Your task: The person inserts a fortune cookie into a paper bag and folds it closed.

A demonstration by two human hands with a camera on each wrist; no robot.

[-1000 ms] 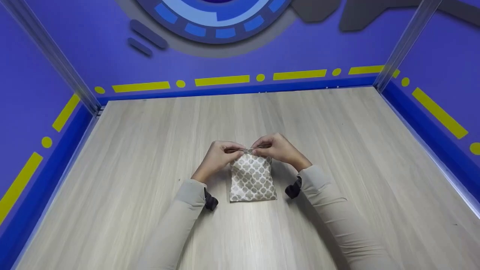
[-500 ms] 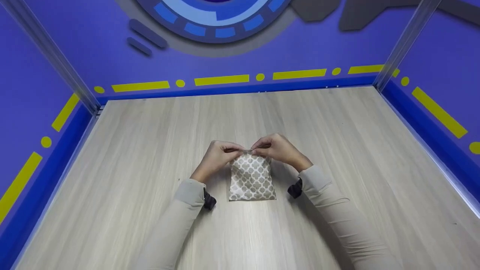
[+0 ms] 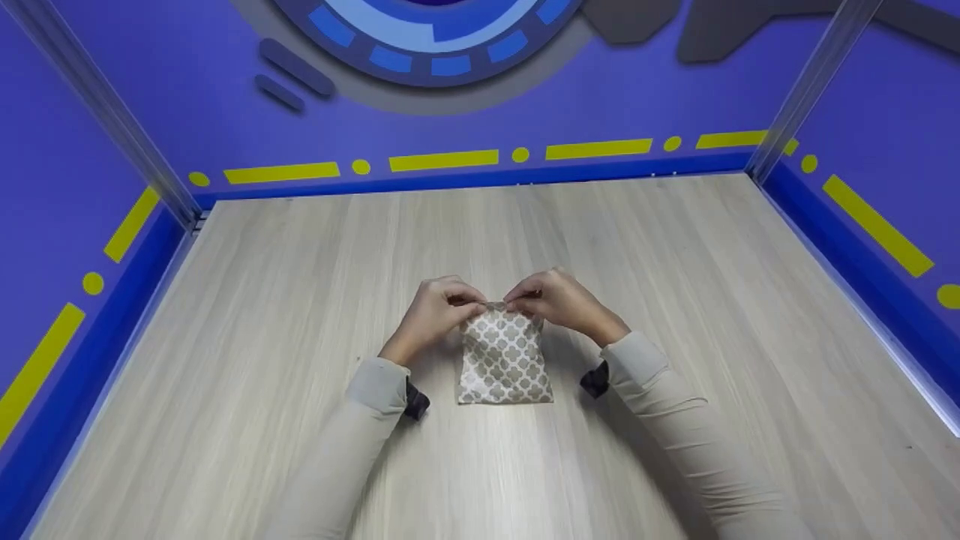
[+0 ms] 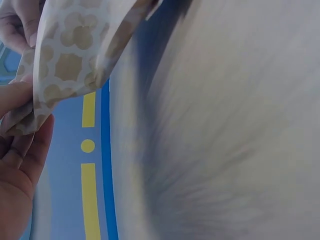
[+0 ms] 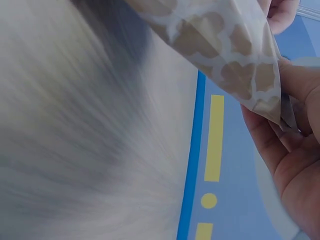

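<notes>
A small white bag (image 3: pixel 504 360) with a beige-grey quatrefoil pattern stands at the middle of the table, its top edge toward the back wall. My left hand (image 3: pixel 436 311) pinches the left part of that top edge between thumb and fingers. On the other side my right hand (image 3: pixel 561 301) pinches the right part, fingertips close to those of the left. In the left wrist view the patterned bag (image 4: pixel 70 65) shows a folded corner between thumb and fingers. The right wrist view has the bag's other corner (image 5: pixel 265 95) gripped the same way. What the bag holds is hidden.
The wood-grain table (image 3: pixel 300 285) is bordered by a blue back wall (image 3: pixel 480 127) with yellow marks and by side walls. Metal posts (image 3: pixel 814 90) stand at the back corners. Dark wrist cameras (image 3: pixel 595 380) hang under both sleeve cuffs.
Both hands keep their pinch on the bag's top edge. Their fingertips have drawn slightly apart, and a little more of the edge shows between them. The bag stays in place.
</notes>
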